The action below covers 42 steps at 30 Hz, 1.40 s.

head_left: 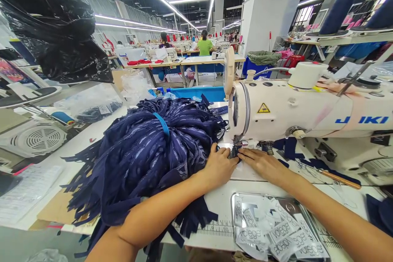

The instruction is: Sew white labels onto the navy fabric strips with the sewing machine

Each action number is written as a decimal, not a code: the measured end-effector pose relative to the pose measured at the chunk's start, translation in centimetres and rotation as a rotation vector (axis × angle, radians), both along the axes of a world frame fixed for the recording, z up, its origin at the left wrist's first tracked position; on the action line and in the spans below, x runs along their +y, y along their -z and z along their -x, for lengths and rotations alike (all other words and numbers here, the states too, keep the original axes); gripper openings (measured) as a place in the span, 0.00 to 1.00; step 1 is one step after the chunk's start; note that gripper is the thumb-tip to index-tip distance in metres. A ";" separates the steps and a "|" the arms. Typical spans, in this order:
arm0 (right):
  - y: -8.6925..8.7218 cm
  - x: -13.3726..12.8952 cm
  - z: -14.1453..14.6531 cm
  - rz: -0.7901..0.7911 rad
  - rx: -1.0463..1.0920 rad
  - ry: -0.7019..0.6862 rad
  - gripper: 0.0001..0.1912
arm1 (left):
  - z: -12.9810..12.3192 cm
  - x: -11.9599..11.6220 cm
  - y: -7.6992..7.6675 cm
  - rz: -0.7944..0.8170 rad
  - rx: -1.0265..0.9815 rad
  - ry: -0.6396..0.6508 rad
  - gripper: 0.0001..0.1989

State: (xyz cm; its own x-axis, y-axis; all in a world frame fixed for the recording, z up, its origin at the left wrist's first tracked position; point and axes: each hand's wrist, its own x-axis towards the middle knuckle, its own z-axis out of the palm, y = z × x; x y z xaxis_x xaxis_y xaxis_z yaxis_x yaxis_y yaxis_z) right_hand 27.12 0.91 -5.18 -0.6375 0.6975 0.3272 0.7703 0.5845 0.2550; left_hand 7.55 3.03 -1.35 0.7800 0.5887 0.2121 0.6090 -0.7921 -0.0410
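My left hand (221,164) is at the needle area of a white sewing machine (276,110). Its bent fingers grip navy fabric (236,150), of which only a small dark bit shows beside the presser foot. From the other side, my right hand (260,164) meets it, fingertips pinched down on the same fabric; the thumb is hidden. A large bundle of navy lace-edged pieces (144,151), bound by a bright blue strip (161,124), lies against my left forearm.
A clear tray (235,217) of printed white labels (282,229) sits in front of my right forearm. A wooden-handled tool (340,179) and navy scraps (290,147) lie right of the needle. A black plastic bag (58,28) hangs upper left. People work farther back.
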 end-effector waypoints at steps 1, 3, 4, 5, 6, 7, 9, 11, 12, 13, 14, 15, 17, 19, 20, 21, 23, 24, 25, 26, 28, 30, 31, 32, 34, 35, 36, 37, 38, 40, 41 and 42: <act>0.0 0.0 0.0 0.005 0.003 0.000 0.25 | 0.0 0.0 0.1 0.001 -0.004 -0.005 0.13; 0.1 0.0 -0.1 0.021 0.014 0.009 0.26 | -0.2 0.0 0.2 -0.002 -0.010 -0.016 0.13; 0.2 0.0 -0.2 0.028 0.021 0.015 0.26 | -0.2 0.0 0.3 -0.006 -0.012 -0.021 0.13; 0.2 0.0 -0.2 0.037 0.028 0.020 0.26 | -0.3 0.0 0.4 -0.011 -0.014 -0.026 0.13; 0.3 0.0 -0.3 0.045 0.035 0.023 0.26 | -0.3 0.0 0.6 -0.016 -0.016 -0.030 0.13; 0.3 0.1 -0.3 0.052 0.039 0.024 0.26 | -0.4 0.0 0.7 -0.020 -0.017 -0.033 0.13; 0.4 0.1 -0.4 0.063 0.045 0.016 0.26 | -0.5 0.0 1.0 -0.029 -0.018 -0.042 0.13; 0.5 0.1 -0.5 0.072 0.056 0.010 0.28 | -0.6 0.0 1.3 -0.043 -0.030 -0.055 0.13; 0.5 0.1 -0.6 0.076 0.065 0.009 0.28 | -0.7 0.0 1.4 -0.054 -0.040 -0.061 0.13; 0.5 0.1 -0.6 0.081 0.077 0.007 0.28 | -0.7 0.0 1.6 -0.066 -0.051 -0.064 0.12; 0.6 0.2 -0.6 0.087 0.088 0.004 0.29 | -0.8 0.0 1.7 -0.078 -0.062 -0.067 0.12; 0.6 0.2 -0.7 0.092 0.098 0.003 0.28 | -0.8 0.1 1.8 -0.087 -0.070 -0.069 0.12; 0.7 0.4 -0.8 0.099 0.109 0.006 0.28 | -0.9 0.1 2.0 -0.096 -0.080 -0.073 0.12; 0.9 0.5 -0.8 0.100 0.115 0.015 0.27 | -0.9 0.2 2.1 -0.099 -0.085 -0.077 0.12; 0.9 0.6 -0.8 0.098 0.118 0.018 0.26 | -1.0 0.2 2.1 -0.102 -0.087 -0.078 0.12; 0.9 0.7 -0.7 0.095 0.122 0.020 0.26 | -1.0 0.2 2.1 -0.106 -0.088 -0.078 0.12; 0.8 0.8 -0.6 0.090 0.128 0.028 0.25 | -1.0 0.2 2.1 -0.115 -0.090 -0.081 0.12; 0.7 0.9 -0.6 0.090 0.129 0.035 0.25 | -1.1 0.2 2.1 -0.119 -0.089 -0.084 0.12; 0.6 0.9 -0.5 0.092 0.128 0.042 0.25 | -1.1 0.3 2.1 -0.122 -0.087 -0.088 0.12; 0.5 0.9 -0.4 0.094 0.127 0.049 0.25 | -1.1 0.3 2.2 -0.124 -0.082 -0.090 0.11; 0.4 0.9 -0.3 0.099 0.123 0.063 0.24 | -1.2 0.4 2.2 -0.125 -0.068 -0.093 0.12; 0.3 0.9 -0.2 0.099 0.118 0.080 0.24 | -1.3 0.5 2.3 -0.126 -0.058 -0.096 0.12; 0.3 0.9 -0.2 0.096 0.119 0.090 0.24 | -1.3 0.6 2.4 -0.129 -0.055 -0.096 0.13; 0.4 0.9 -0.2 0.094 0.122 0.099 0.24 | -1.4 0.6 2.4 -0.136 -0.052 -0.094 0.13; 0.5 1.0 -0.2 0.095 0.139 0.113 0.25 | -1.5 0.5 2.5 -0.162 -0.051 -0.085 0.13; 0.5 1.0 -0.2 0.096 0.150 0.117 0.25 | -1.4 0.4 2.5 -0.181 -0.057 -0.078 0.14; 0.5 1.0 -0.2 0.099 0.162 0.119 0.25 | -1.4 0.2 2.4 -0.200 -0.067 -0.069 0.14; 0.5 1.0 -0.1 0.100 0.173 0.117 0.25 | -1.3 0.0 2.4 -0.218 -0.079 -0.055 0.13; 0.4 1.0 -0.1 0.098 0.182 0.111 0.25 | -1.1 -0.2 2.3 -0.232 -0.088 -0.036 0.12; 0.1 0.9 0.0 0.084 0.198 0.099 0.23 | -0.5 -0.4 2.0 -0.244 -0.086 0.011 0.09; -0.1 0.8 0.1 0.077 0.203 0.100 0.22 | -0.1 -0.3 1.9 -0.241 -0.072 0.034 0.08; -0.3 0.6 0.1 0.072 0.207 0.107 0.21 | 0.3 -0.1 1.7 -0.234 -0.056 0.047 0.06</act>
